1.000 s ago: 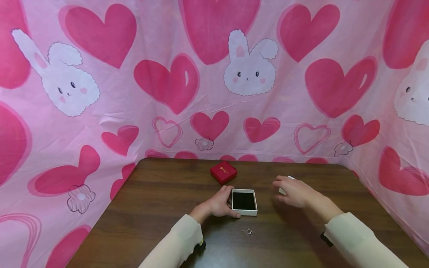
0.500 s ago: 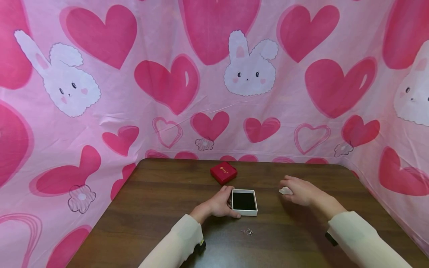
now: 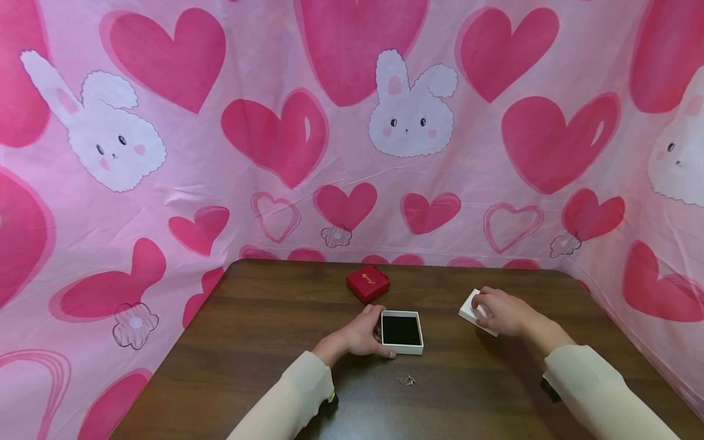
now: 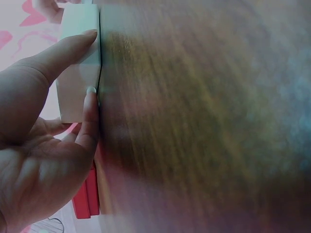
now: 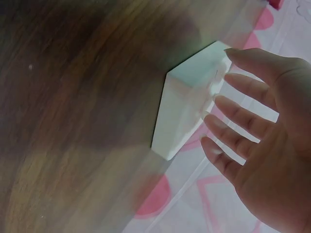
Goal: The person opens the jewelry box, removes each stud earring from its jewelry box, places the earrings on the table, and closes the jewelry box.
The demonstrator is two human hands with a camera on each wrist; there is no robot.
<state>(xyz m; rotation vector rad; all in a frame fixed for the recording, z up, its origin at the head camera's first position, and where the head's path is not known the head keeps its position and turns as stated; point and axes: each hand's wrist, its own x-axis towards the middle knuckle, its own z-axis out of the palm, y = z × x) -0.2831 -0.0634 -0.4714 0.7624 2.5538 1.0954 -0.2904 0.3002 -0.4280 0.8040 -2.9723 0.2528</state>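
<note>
A small white box (image 3: 402, 350) with a black lining lies open-side up at the middle of the table. My left hand (image 3: 360, 332) holds it from the left, thumb at the near edge and index finger at the far corner; the left wrist view shows thumb and fingers along the white wall (image 4: 77, 97). To the right a shallow white lid (image 3: 469, 310) lies on the table. My right hand (image 3: 502, 311) is over it with the fingers loosely spread, and in the right wrist view the fingertips are right at the top edge of the lid (image 5: 180, 102).
Behind the box sits a closed red gift box (image 3: 367, 283) with gold lettering. Several tiny metallic pieces (image 3: 409, 380) lie on the brown wooden table (image 3: 264, 318) in front of the white box. A pink heart-print cloth (image 3: 352, 153) hangs around the table.
My right hand has set the white lid down on the table, moving slightly right, and its fingers have loosened from it. My left hand stays on the box.
</note>
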